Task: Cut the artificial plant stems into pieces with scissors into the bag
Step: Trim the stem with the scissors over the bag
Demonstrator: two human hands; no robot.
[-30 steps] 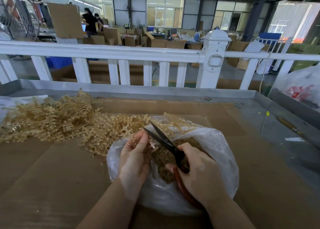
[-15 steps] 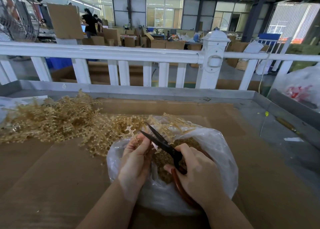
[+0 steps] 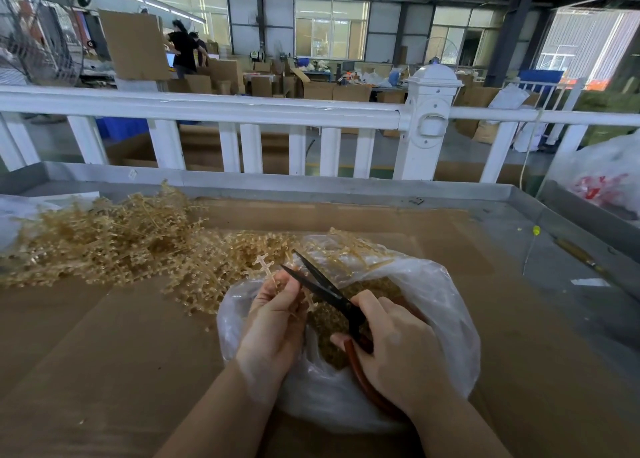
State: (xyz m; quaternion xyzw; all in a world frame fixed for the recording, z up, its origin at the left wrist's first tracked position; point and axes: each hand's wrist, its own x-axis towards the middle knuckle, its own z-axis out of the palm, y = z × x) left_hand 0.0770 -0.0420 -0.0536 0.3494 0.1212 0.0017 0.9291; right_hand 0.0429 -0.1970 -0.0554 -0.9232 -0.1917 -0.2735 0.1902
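With the left hand (image 3: 273, 319) pinching the stem (image 3: 268, 270) and the right (image 3: 398, 350) gripping the scissors (image 3: 322, 288), blades apart, best snip over the bag (image 3: 446, 305) at lower centre.

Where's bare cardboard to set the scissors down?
Bare cardboard lies near-left, below the stem pile and beside the left hand; more lies right of the bag. Crowded: the pile, and the bag under the scissors and the right hand.

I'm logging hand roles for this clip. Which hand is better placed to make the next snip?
The right hand: it grips the scissors, blades open over the bag, beside the stem that the left hand pinches.
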